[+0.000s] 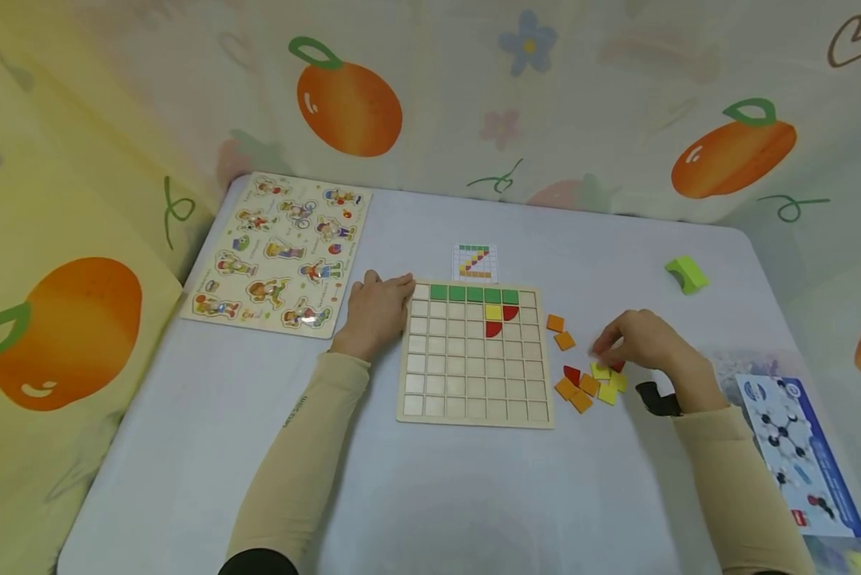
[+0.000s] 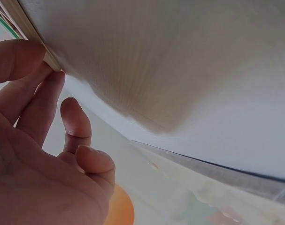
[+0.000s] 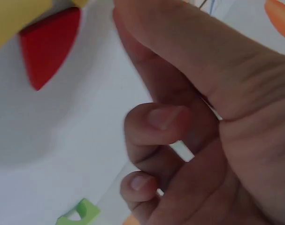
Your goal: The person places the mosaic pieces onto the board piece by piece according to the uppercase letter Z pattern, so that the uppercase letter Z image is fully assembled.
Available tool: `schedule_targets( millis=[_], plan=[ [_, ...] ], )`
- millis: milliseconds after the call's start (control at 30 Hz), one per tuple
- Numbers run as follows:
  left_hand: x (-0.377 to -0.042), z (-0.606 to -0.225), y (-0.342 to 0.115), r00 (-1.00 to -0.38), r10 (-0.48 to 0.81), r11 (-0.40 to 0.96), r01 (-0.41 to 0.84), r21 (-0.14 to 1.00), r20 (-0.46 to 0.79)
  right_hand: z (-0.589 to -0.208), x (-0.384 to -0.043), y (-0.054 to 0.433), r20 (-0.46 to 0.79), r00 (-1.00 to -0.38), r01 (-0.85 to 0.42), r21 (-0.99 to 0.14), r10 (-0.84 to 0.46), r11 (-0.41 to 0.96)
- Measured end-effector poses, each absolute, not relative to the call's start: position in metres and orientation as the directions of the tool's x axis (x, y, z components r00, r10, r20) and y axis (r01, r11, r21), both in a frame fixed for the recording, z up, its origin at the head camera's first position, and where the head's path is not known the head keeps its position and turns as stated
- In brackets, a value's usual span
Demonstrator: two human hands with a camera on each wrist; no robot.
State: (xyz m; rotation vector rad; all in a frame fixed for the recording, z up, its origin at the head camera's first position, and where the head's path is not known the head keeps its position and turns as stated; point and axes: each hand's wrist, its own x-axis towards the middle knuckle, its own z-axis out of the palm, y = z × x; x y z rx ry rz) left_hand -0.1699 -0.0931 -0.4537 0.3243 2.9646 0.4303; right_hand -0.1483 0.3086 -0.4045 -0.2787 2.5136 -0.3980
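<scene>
A wooden grid board lies on the table, with several green squares, a yellow square and two red quarter-round pieces in it. My left hand grips its far left corner, thumb and fingertips at the board's edge in the left wrist view. My right hand is above the loose yellow squares, thumb and forefinger close together. Whether they pinch a piece cannot be seen. A loose red piece shows beside that hand. Orange squares lie right of the board.
A small pattern card lies behind the board. A picture puzzle board lies at the far left. A green arch block stands at the far right, and a blue-and-white box sits near the right edge.
</scene>
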Motion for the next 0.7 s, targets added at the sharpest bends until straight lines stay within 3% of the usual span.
schedule_targets(
  millis=[167, 700],
  plan=[
    [-0.169, -0.453, -0.094, -0.970, 0.226, 0.936, 0.189, 0.298, -0.093, -0.410, -0.143, 0.311, -0.523, -0.790, -0.143, -0.350, -0.320, 0.926],
    [-0.169, -0.455, -0.093, -0.970, 0.236, 0.936, 0.209, 0.282, -0.062, -0.404, -0.148, 0.314, -0.478, -0.809, -0.148, -0.398, -0.342, 0.905]
  ],
)
